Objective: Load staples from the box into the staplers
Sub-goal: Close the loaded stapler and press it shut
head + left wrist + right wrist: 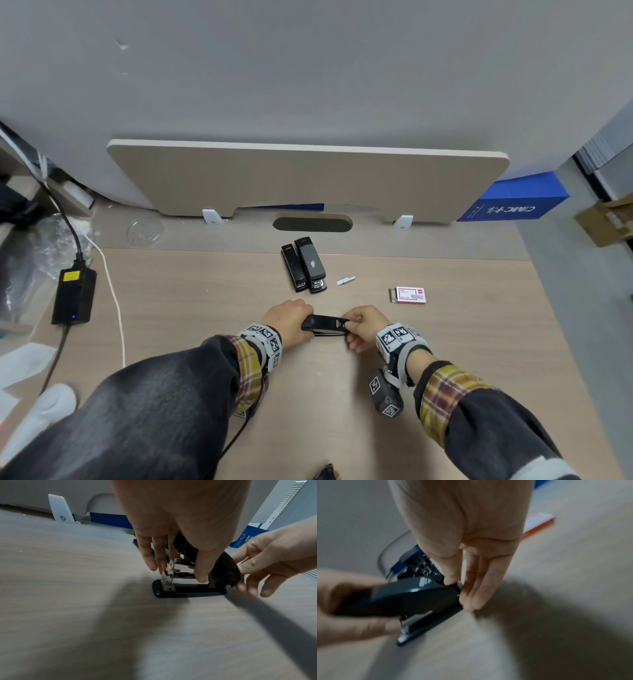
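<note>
Three black staplers are in view. Two staplers (303,266) lie side by side on the counter (205,308), touching, toward its far edge. The third stapler (325,325) sits on the counter between both hands, near the person. The left hand (289,322) grips its front end, thumb on one side and fingers on the other, as the left wrist view shows; the metal staple channel is exposed under the raised black top there. The right hand (363,327) pinches the rear end with thumb and fingers. One red-and-white staple box (409,295) lies flat to the right, well apart from the held stapler. One short strip of loose staples (346,280) lies between the box and the paired staplers.

The right wrist view is blurred, so the rear latch is hard to make out. From the head view, both hands hide the held stapler's ends.

A black power adapter (73,296) and a white cable (114,301) lie at the left edge. A divider panel (308,178) stands along the back. Bare counter shows in front of the hands and to the right of the box
</note>
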The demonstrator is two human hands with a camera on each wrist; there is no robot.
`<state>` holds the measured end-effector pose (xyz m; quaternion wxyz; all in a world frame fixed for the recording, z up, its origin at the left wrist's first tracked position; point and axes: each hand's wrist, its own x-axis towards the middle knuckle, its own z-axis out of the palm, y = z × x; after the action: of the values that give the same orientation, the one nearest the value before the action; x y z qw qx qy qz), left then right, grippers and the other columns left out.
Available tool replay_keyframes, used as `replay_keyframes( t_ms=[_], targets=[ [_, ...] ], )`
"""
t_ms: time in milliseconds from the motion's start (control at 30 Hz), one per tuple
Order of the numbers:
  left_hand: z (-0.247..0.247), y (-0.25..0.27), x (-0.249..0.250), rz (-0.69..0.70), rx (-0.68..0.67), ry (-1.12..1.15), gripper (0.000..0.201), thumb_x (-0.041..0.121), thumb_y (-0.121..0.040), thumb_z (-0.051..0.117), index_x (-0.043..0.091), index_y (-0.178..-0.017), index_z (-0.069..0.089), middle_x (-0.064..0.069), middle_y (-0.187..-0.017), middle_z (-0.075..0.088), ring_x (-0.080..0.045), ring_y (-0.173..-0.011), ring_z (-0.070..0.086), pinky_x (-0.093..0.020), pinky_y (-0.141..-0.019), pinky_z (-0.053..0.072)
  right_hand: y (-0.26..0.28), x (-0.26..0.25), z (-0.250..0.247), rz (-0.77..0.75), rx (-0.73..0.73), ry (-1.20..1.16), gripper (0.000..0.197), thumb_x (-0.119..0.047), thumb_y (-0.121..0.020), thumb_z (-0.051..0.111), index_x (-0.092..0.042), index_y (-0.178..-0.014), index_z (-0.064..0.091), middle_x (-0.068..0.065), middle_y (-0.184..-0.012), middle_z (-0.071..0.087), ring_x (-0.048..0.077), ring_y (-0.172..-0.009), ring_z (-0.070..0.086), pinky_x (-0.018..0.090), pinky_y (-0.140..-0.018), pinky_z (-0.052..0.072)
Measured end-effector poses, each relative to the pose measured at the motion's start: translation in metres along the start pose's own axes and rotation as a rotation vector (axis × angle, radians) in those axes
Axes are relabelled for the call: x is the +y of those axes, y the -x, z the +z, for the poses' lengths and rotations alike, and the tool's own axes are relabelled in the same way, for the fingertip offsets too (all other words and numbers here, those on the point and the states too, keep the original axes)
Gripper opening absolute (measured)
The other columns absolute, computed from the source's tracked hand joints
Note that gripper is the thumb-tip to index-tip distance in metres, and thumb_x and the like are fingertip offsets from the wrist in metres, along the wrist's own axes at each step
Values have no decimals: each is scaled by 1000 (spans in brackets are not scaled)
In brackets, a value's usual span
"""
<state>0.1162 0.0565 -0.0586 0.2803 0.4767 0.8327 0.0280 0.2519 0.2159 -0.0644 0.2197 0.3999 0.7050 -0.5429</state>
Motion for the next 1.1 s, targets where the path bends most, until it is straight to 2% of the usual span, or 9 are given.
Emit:
replay_keyframes(
  t_ms=[100, 300, 467, 600, 733, 900, 967, 1033, 1100],
  targets=[
    [-1, 2, -3, 17, -6, -1, 31, 40, -82, 62, 19, -103, 56, -4, -107, 55, -25, -102, 54, -36, -80, 46, 0, 0, -3, 116, 6, -156, 13, -10, -94, 57, -6, -106, 57, 11, -66, 67, 16, -46, 65, 27, -45, 55],
    [-4, 5, -8, -2, -15, 107, 33, 33, -76, 67, 18, -104, 58, -3, -104, 56, -23, -98, 56, -34, -81, 46, 0, -15, -13, 171, -43, -21, 19, -10, -90, 61, 8, -89, 66, 16, -71, 71, 20, -51, 67, 28, -50, 55],
    [-7, 11, -25, -47, 14, 161, 31, 29, -71, 68, 21, -100, 59, 1, -101, 58, -21, -93, 57, -32, -77, 46, 1, -17, -17, 214, -94, -20, 28, -20, -88, 66, 6, -80, 71, 16, -72, 73, 20, -53, 67, 28, -55, 58],
    [-3, 14, -40, -91, -29, 198, 31, 24, -73, 70, 19, -101, 59, 7, -94, 55, -15, -85, 52, -26, -74, 40, 1, -22, -17, 214, -62, -24, 25, -14, -87, 68, 11, -86, 70, 15, -69, 72, 19, -52, 67, 32, -61, 59],
    [15, 16, -48, -189, -23, 427, 42, 17, -68, 77, 20, -107, 62, 10, -88, 57, -11, -78, 53, -24, -78, 46, -5, -34, -12, 261, -35, 66, 25, -9, -86, 68, 13, -94, 63, 21, -74, 72, 26, -59, 70, 36, -62, 61],
    [19, 21, -54, -272, 23, 730, 49, 0, -66, 74, 20, -108, 58, 7, -85, 56, -13, -69, 54, -26, -77, 50, -9, -39, -6, 294, -11, 134, 21, -9, -85, 67, 10, -80, 62, 20, -69, 72, 28, -65, 72, 42, -69, 61],
    [19, 22, -59, -291, 92, 761, 38, -5, -71, 59, 21, -99, 60, 4, -85, 58, -18, -75, 57, -27, -75, 49, -9, -40, -4, 306, 0, 138, 20, -9, -85, 66, 10, -79, 62, 20, -68, 71, 29, -65, 72, 44, -69, 60],
    [15, 26, -65, -378, 288, 870, 36, -7, -72, 44, 22, -83, 61, -1, -81, 61, -25, -80, 60, -28, -74, 48, -9, -41, -3, 309, 10, 146, 19, -8, -85, 66, 10, -80, 61, 20, -67, 71, 30, -64, 72, 44, -68, 60],
    [4, 30, -68, -446, 486, 943, 35, -8, -73, 44, 23, -77, 60, -4, -82, 64, -26, -82, 61, -31, -79, 48, -8, -41, -3, 319, 19, 143, 17, -7, -84, 65, 10, -81, 61, 21, -67, 71, 30, -64, 72, 43, -67, 60]
  ],
)
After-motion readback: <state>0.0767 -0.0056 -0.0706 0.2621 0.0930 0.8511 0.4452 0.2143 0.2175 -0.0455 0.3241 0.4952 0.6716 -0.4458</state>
